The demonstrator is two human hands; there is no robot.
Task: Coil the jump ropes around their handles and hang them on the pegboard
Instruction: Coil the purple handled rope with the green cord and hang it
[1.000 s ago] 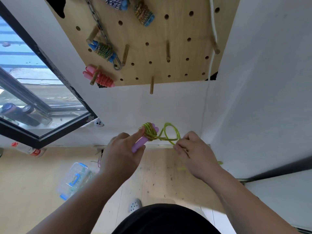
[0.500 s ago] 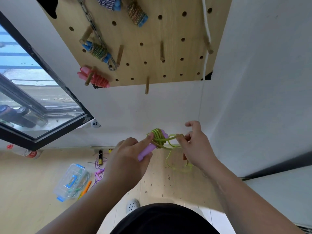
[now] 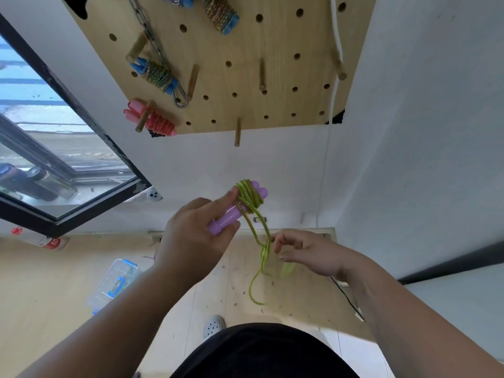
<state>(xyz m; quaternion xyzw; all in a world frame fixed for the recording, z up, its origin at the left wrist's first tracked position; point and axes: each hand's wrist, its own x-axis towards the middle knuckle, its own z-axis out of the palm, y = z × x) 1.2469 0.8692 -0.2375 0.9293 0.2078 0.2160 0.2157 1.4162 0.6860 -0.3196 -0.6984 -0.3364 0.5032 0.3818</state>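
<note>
My left hand (image 3: 195, 236) grips two purple handles (image 3: 227, 219) held together, index finger pressed against the yellow-green rope coil (image 3: 249, 196) wound round their upper ends. The loose rope (image 3: 261, 255) runs down from the coil, and my right hand (image 3: 308, 253) pinches it just below and to the right. A rope loop dangles under that hand. Above hangs the wooden pegboard (image 3: 286, 105), with a red coiled rope (image 3: 152, 120) and a blue-handled coiled rope (image 3: 155, 75) on pegs at its left. A bare peg (image 3: 237, 132) sticks out at the bottom edge.
An open window (image 3: 54, 159) with a black frame swings in at left. A clear plastic box (image 3: 114, 283) lies on the wood floor. A chain with a carabiner (image 3: 180, 98) and a white cord (image 3: 336, 36) hang on the board. White walls meet at right.
My right hand dropped from beside the coil to below it, drawing the rope downward. More turns sit on the handles. The view tilted so the pegboard looks lower.
</note>
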